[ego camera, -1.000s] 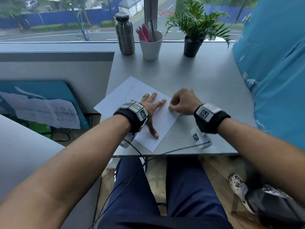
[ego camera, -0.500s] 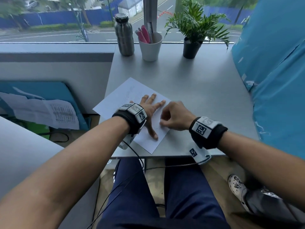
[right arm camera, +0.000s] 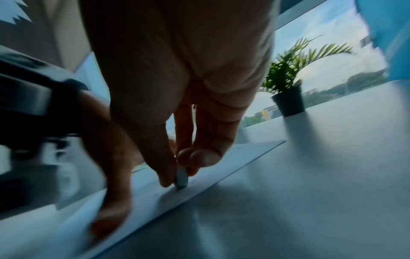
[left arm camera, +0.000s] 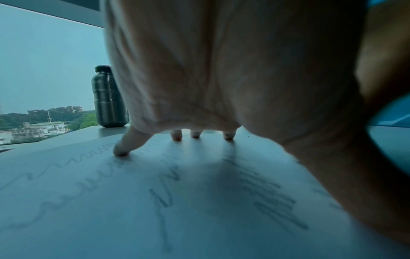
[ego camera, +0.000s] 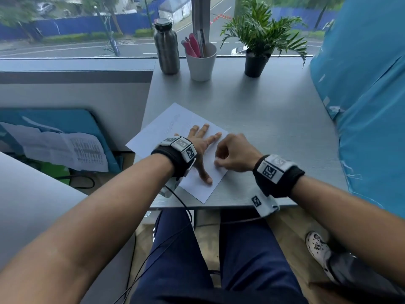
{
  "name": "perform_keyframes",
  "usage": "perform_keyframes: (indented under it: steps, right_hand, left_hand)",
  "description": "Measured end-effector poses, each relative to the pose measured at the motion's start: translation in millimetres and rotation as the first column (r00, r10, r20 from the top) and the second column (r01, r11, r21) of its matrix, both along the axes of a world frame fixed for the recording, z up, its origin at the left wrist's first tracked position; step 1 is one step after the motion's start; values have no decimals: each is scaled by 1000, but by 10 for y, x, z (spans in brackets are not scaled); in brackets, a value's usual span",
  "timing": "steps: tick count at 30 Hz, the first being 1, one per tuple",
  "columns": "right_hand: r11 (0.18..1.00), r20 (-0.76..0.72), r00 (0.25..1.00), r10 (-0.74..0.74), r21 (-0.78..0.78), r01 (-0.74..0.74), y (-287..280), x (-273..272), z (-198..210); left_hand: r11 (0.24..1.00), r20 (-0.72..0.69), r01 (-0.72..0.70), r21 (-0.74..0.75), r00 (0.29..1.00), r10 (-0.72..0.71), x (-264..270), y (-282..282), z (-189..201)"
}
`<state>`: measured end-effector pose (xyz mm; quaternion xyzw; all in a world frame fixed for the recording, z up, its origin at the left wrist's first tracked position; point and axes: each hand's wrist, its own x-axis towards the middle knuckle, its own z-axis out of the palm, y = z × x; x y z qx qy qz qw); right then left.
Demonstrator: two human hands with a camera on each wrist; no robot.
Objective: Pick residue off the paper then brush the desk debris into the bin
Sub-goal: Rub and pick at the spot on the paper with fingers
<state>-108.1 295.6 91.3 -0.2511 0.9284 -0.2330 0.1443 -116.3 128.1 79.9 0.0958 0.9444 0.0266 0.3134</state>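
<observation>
A white sheet of paper (ego camera: pixel 166 128) with pencil scribbles lies skewed at the near left of the grey desk (ego camera: pixel 274 119). My left hand (ego camera: pixel 202 139) presses flat on it with fingers spread, and the left wrist view shows the fingertips (left arm camera: pixel 121 151) touching the scribbled paper (left arm camera: pixel 133 201). Just right of it, my right hand (ego camera: pixel 219 163) is curled over the sheet's near right edge. In the right wrist view the right hand (right arm camera: pixel 177 178) pinches a small pale eraser-like piece (right arm camera: pixel 182 176) between thumb and fingers, its tip down on the paper (right arm camera: pixel 221 163). No bin is in view.
At the desk's far edge stand a steel bottle (ego camera: pixel 166 47), a white cup of pens (ego camera: pixel 201 64) and a potted plant (ego camera: pixel 255 62). A blue plastic covering (ego camera: pixel 368 95) hangs along the right side. Cables trail off the near edge over my legs.
My right hand has slid left and nearer along the paper's right edge, closer to the left thumb. The left hand has stayed flat on the sheet.
</observation>
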Motion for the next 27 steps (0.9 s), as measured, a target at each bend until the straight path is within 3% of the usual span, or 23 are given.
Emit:
perform_keyframes:
  steps: [2,8,11,15,20,24,27]
  right_hand:
    - [998,39,998,54,-10,-54,-45,109,-24]
    - [997,29,997,-73,-14,73,77,-187,-7]
    - [997,26,997,-78,12,78,111,-260,11]
    - [991,-27,991,-130,-18,130,71,-266,2]
    - [999,55,998,41,9,-41,-29,-9,-20]
    - [990,-16,991,-134,-34,133,123,-330,26]
    - [1000,19,1000,2,-12,-2,6,-36,6]
  left_hand:
    - [1000,4,9,5,1000,-9,-1,-11,-5]
    - [992,-185,59,108,982,-38,81,-123,-30]
    - [992,-132,107,70,987,-97,154,-221,-90]
    - [996,-82,71,56,994,-67,159,-230,-104]
    - [996,-57,55,64,997,-52,155,-220,-118]
    - [997,-40,36,64,999,-33,156,-192,-91]
    - [998,-36,33,54,999,-31,150,-199,-98]
